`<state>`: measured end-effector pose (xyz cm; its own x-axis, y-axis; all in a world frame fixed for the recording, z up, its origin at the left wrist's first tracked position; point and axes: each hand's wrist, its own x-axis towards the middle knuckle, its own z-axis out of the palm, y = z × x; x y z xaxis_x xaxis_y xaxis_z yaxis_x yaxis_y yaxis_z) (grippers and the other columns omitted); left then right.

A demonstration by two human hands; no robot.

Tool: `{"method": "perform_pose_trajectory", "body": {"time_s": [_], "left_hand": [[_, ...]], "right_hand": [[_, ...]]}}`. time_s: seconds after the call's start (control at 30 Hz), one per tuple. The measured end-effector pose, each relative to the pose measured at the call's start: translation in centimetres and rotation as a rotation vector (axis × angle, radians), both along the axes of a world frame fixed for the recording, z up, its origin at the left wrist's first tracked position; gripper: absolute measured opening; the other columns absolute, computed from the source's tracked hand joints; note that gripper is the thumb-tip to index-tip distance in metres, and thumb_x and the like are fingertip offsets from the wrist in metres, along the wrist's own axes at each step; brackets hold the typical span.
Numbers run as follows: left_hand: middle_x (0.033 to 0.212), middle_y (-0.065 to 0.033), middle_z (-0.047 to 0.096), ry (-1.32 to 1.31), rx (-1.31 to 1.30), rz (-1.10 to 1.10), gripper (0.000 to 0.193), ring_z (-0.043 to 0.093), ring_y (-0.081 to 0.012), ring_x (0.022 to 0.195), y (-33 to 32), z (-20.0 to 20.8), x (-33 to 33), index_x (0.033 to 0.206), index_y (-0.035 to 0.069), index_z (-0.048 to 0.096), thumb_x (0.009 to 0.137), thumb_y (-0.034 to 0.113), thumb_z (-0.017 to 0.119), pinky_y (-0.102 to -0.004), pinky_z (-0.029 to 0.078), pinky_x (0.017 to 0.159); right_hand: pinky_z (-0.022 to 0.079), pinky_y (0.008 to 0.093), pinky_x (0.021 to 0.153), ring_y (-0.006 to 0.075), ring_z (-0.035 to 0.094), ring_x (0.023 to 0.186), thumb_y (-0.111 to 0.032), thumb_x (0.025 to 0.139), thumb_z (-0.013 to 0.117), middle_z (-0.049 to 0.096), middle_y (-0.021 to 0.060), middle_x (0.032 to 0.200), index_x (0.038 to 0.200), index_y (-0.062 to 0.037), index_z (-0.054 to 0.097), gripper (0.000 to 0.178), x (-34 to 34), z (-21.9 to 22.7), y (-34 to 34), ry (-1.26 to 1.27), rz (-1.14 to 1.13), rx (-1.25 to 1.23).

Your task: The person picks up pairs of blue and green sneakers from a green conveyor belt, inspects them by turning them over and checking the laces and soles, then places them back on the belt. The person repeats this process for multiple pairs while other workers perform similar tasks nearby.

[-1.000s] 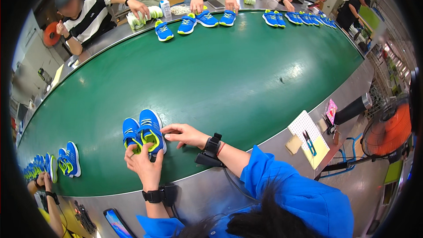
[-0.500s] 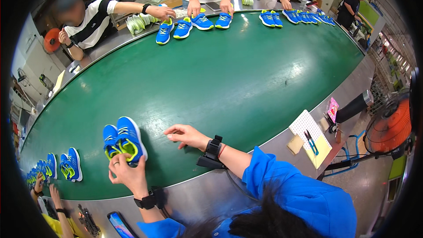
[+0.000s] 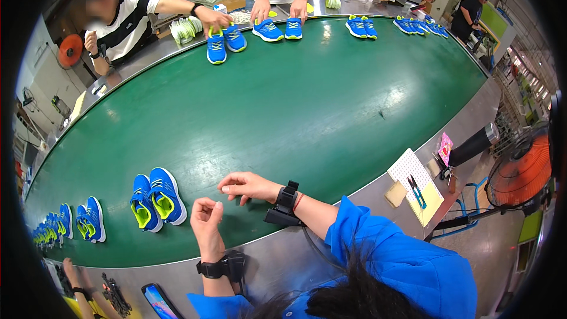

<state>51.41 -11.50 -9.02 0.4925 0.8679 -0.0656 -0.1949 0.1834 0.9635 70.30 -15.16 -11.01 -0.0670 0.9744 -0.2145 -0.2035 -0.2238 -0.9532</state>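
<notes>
Blue sneakers (image 3: 159, 192), a pair with lime-green linings and white soles, stand side by side on the green belt (image 3: 283, 118) in the lower left of the frame, toes toward the top. Just to their right, apart from them, the left hand (image 3: 208, 227) is empty, its fingers loosely curled. Near the centre, the right hand (image 3: 245, 187) hovers over the belt, also empty and half open, fingers pointing left. Another sneaker pair (image 3: 90, 220) stands farther left. A phone (image 3: 159, 301) lies at the lower edge; teal-handled snips (image 3: 417, 192) rest on paper (image 3: 430, 207) at lower right, near an orange fan (image 3: 521, 169).
</notes>
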Motion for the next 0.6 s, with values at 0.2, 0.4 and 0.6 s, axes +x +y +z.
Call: {"method": "perform_pose_trajectory", "body": {"time_s": [0.2, 0.4, 0.6], "left_hand": [[0.075, 0.0059, 0.05, 0.026, -0.012, 0.036, 0.014, 0.04, -0.0021, 0.059, 0.6, -1.8, -0.3, 0.091, 0.009, 0.056, 0.088, 0.009, 0.07, -0.0189, 0.03, 0.052], [0.078, 0.0048, 0.058, 0.2, 0.089, -0.041, 0.013, 0.051, -0.0023, 0.068, 0.8, -3.7, -0.2, 0.089, 0.008, 0.061, 0.086, 0.008, 0.074, -0.0179, 0.04, 0.06], [0.081, 0.002, 0.061, 0.118, 0.024, -0.176, 0.014, 0.055, -0.0033, 0.068, 0.8, -4.0, -0.4, 0.092, 0.006, 0.061, 0.087, 0.01, 0.074, -0.0181, 0.043, 0.06]], "right_hand": [[0.055, 0.0281, 0.07, 0.0134, 0.064, 0.09, -0.039, 0.094, 0.063, 0.063, 0.0053, 0.111, 0.123, -0.005, 0.058, 0.045, -0.2, -0.4, -0.2, 0.01, 0.127, -0.051], [0.056, 0.0268, 0.07, 0.0146, 0.067, 0.087, -0.041, 0.095, 0.061, 0.064, 0.0069, 0.105, 0.123, -0.0055, 0.057, 0.046, 0.2, 0.2, -0.8, 0.006, 0.195, -0.12], [0.057, 0.0292, 0.079, 0.0165, 0.067, 0.093, -0.034, 0.099, 0.056, 0.064, 0.009, 0.109, 0.125, -0.0025, 0.054, 0.041, -0.1, 1.3, -1.1, 0.045, 0.246, -0.184]]}}
